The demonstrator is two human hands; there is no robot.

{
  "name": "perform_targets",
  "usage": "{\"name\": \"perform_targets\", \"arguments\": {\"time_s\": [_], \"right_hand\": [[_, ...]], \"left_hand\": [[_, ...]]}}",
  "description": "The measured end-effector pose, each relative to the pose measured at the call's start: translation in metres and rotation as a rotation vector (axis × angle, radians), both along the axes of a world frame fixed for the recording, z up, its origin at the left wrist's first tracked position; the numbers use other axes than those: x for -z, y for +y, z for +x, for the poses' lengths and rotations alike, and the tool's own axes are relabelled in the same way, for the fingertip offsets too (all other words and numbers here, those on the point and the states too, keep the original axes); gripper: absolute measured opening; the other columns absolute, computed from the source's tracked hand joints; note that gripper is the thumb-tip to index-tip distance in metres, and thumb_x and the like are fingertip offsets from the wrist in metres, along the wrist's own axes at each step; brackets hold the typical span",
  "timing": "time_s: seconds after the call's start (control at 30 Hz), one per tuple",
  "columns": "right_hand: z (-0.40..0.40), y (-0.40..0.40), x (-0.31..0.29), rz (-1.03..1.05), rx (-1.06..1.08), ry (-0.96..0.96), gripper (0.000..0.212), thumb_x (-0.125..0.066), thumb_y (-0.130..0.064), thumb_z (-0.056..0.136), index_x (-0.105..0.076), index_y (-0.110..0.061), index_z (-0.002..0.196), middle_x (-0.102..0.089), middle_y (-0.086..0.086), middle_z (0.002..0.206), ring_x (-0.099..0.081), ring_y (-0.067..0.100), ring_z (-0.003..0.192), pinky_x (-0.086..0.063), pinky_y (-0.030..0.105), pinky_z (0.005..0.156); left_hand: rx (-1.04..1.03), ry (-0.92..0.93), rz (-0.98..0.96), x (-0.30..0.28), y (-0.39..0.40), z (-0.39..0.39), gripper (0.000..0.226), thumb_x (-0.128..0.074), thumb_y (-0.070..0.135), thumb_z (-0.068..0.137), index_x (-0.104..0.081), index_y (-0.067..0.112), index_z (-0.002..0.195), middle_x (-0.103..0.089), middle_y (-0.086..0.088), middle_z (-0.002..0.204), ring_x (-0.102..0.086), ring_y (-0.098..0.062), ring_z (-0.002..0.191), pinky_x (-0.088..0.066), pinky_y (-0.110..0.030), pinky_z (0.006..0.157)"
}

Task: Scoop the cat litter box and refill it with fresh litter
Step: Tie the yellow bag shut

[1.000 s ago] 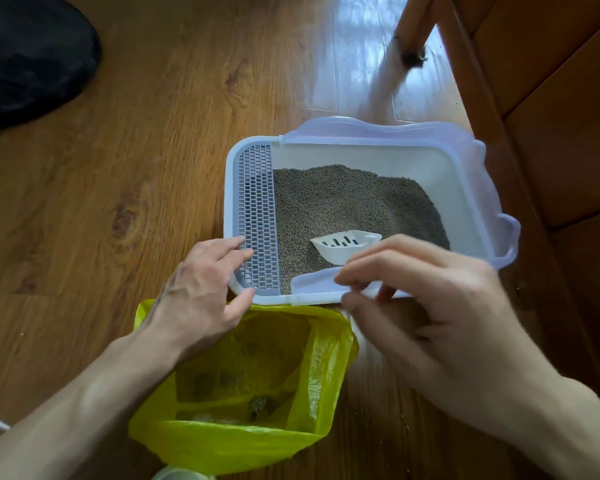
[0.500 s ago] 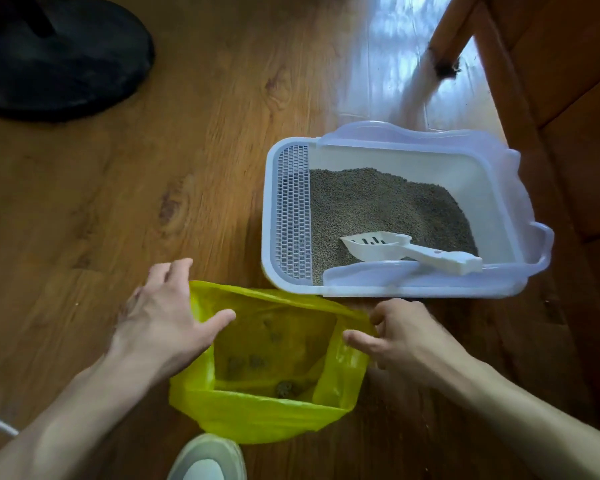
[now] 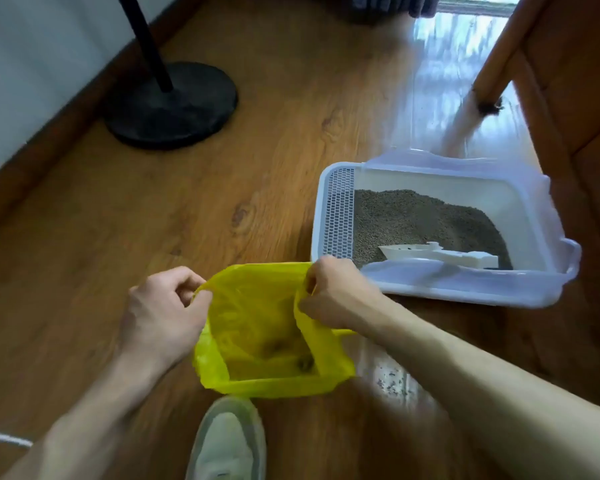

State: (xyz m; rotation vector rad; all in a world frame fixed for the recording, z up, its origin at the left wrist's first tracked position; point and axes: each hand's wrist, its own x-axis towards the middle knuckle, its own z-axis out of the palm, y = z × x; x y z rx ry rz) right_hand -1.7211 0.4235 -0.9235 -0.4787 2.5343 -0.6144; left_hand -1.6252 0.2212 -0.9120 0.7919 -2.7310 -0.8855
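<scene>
The litter box (image 3: 440, 292) sits on the wooden floor (image 3: 153, 220) at the right, its grey litter (image 3: 420, 220) banked toward the far right corner and a perforated grille (image 3: 340, 213) running along its left end. A white scoop (image 3: 437, 256) lies inside on the litter near the front wall, its long axis running left to right, slotted bowl to the left and handle to the right. Just in front of the box's left corner stands a yellow plastic bag (image 3: 267, 382), mouth open, with a few dark clumps showing dimly at the bottom. The left hand (image 3: 163, 310) pinches the bag's left rim with curled fingers; the right hand (image 3: 336, 292) grips the right rim the same way, so both grips are closed on the bag. The scoop lies to the right of and beyond the right hand, which is much the nearer of the two; its bowl end is closest. The scooping looks largely done, and the bag seems about to be gathered or shut. A shoe (image 3: 229, 445) shows at the bottom edge, a black round stand base (image 3: 174, 105) at the upper left, and a wooden furniture leg (image 3: 496, 64) at the upper right.
</scene>
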Motion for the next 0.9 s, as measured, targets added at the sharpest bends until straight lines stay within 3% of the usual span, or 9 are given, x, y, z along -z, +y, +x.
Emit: {"name": "perform_targets", "arguments": {"time_s": [0.1,0.23,0.4,0.5,0.63,0.7,0.77,0.83,0.9], "right_hand": [[0.02,-0.028,-0.014,-0.407,0.074,0.155,0.006,-0.057,-0.013,0.075,-0.062,-0.012,0.077,-0.059,0.002,0.066,-0.055,0.021,0.065,-0.044,0.035,0.056],[0.035,-0.028,-0.038,-0.724,0.109,0.204,0.017,-0.06,-0.006,0.079,-0.065,-0.021,0.084,-0.049,-0.004,0.056,-0.043,0.009,0.054,-0.037,0.023,0.053],[0.024,-0.016,-0.017,-0.606,0.154,0.158,0.015,-0.064,-0.006,0.08,-0.07,-0.017,0.086,-0.056,-0.001,0.061,-0.048,0.008,0.057,-0.04,0.022,0.056],[0.018,-0.011,-0.021,-0.632,0.234,0.231,0.012,-0.065,-0.006,0.079,-0.071,-0.015,0.083,-0.059,0.006,0.062,-0.049,0.015,0.058,-0.041,0.026,0.056],[0.019,-0.015,-0.029,-0.519,0.247,0.266,0.011,-0.065,-0.009,0.079,-0.072,-0.016,0.082,-0.056,-0.002,0.059,-0.05,0.006,0.057,-0.036,0.014,0.052],[0.03,-0.019,-0.028,-0.482,0.21,0.267,0.011,-0.066,-0.008,0.078,-0.072,-0.016,0.08,-0.054,-0.002,0.057,-0.05,0.01,0.057,-0.036,0.019,0.052],[0.035,-0.026,-0.03,-0.493,0.194,0.327,0.01,-0.066,-0.006,0.078,-0.071,-0.015,0.077,-0.054,0.003,0.057,-0.049,0.019,0.06,-0.039,0.026,0.053],[0.037,-0.031,-0.033,-0.47,0.211,0.361,0.011,-0.066,-0.008,0.078,-0.071,-0.017,0.078,-0.053,0.002,0.055,-0.047,0.018,0.059,-0.038,0.023,0.052],[0.043,-0.034,-0.03,-0.42,0.208,0.341,0.012,-0.067,-0.011,0.078,-0.072,-0.022,0.079,-0.05,-0.004,0.054,-0.045,0.009,0.054,-0.035,0.016,0.051]], "left_hand": [[0.051,0.072,-0.096,-0.038,-0.015,0.02,0.015,-0.073,0.011,0.08,-0.065,0.016,0.068,-0.056,-0.003,0.054,-0.053,-0.017,0.052,-0.036,-0.018,0.048],[0.155,0.121,-0.15,-0.097,-0.046,0.04,0.011,-0.074,0.019,0.084,-0.068,0.021,0.075,-0.061,0.001,0.06,-0.056,-0.012,0.056,-0.04,-0.018,0.046],[0.05,0.13,-0.074,-0.089,-0.069,0.028,0.02,-0.059,0.039,0.075,-0.068,0.022,0.08,-0.068,-0.001,0.069,-0.065,-0.031,0.067,-0.052,-0.04,0.058],[0.082,0.165,-0.067,-0.074,-0.07,0.033,0.015,-0.065,0.034,0.08,-0.069,0.019,0.081,-0.069,-0.002,0.069,-0.065,-0.027,0.065,-0.051,-0.035,0.054],[0.089,0.101,-0.065,-0.044,-0.078,0.028,0.014,-0.072,0.02,0.083,-0.066,0.022,0.071,-0.064,-0.002,0.061,-0.057,-0.014,0.055,-0.044,-0.03,0.05],[0.105,0.102,0.007,-0.031,-0.079,0.024,0.015,-0.072,0.016,0.082,-0.067,0.021,0.069,-0.062,-0.002,0.057,-0.056,-0.016,0.053,-0.041,-0.025,0.047],[0.155,0.188,0.109,-0.029,-0.077,0.019,0.009,-0.068,0.028,0.078,-0.069,0.02,0.075,-0.063,-0.002,0.059,-0.058,-0.021,0.054,-0.044,-0.028,0.047],[0.173,0.282,0.29,-0.026,-0.076,0.021,0.014,-0.064,0.034,0.073,-0.07,0.022,0.079,-0.065,-0.009,0.064,-0.059,-0.029,0.055,-0.048,-0.036,0.048],[0.178,0.34,0.457,-0.015,-0.075,0.026,0.009,-0.064,0.028,0.075,-0.07,0.024,0.079,-0.065,-0.015,0.067,-0.056,-0.025,0.054,-0.046,-0.042,0.044]]}}
